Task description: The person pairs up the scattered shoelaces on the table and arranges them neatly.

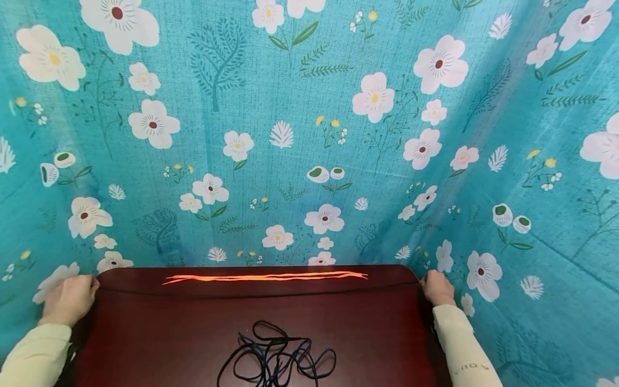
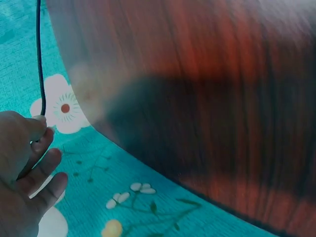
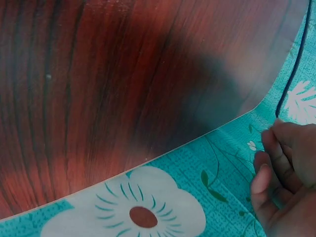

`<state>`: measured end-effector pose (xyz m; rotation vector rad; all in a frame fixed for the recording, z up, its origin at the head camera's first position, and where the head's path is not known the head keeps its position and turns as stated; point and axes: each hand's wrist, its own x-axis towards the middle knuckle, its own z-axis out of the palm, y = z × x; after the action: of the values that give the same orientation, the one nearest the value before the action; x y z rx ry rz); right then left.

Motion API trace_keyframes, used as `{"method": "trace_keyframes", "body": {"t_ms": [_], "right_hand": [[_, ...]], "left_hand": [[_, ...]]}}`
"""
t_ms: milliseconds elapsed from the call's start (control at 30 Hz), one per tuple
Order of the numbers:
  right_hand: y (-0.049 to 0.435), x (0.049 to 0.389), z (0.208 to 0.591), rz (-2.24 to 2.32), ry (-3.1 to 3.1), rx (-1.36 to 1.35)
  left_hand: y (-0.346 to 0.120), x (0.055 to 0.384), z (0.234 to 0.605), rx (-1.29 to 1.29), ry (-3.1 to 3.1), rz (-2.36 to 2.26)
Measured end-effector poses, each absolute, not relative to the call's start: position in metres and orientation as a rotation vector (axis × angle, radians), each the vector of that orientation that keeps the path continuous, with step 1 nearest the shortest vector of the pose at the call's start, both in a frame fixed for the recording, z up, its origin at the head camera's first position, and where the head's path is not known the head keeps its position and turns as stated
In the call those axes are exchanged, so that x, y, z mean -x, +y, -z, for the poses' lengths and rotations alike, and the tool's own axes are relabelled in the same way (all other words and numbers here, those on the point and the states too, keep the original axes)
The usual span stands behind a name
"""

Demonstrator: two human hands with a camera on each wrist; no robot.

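Holding a dark cord (image 1: 271,296) drawn out with a slight sag across the far part of the worktop (image 1: 145,333), pinched between thumb and forefinger of the left hand (image 1: 70,298) and likewise at the other side in the right hand (image 1: 439,288), with the remaining fingers of both hands loosely bent. Judging by the layout, apparently done with the orange strands (image 1: 208,278) lying lengthwise near the far edge, partway with this cord, and not yet started on the tangled black cord (image 1: 276,342) looped nearer the body, before the floral cloth (image 1: 290,107).
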<state>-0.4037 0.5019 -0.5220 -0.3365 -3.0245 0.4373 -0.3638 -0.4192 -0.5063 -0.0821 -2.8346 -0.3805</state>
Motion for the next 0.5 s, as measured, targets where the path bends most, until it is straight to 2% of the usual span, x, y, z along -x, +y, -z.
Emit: {"method": "trace_keyframes", "body": {"t_ms": [500], "right_hand": [[0.502, 0.417, 0.521, -0.495, -2.952, 0.417]], "left_hand": [[-0.418, 0.383, 0.515, -0.065, -2.809, 0.428]]}}
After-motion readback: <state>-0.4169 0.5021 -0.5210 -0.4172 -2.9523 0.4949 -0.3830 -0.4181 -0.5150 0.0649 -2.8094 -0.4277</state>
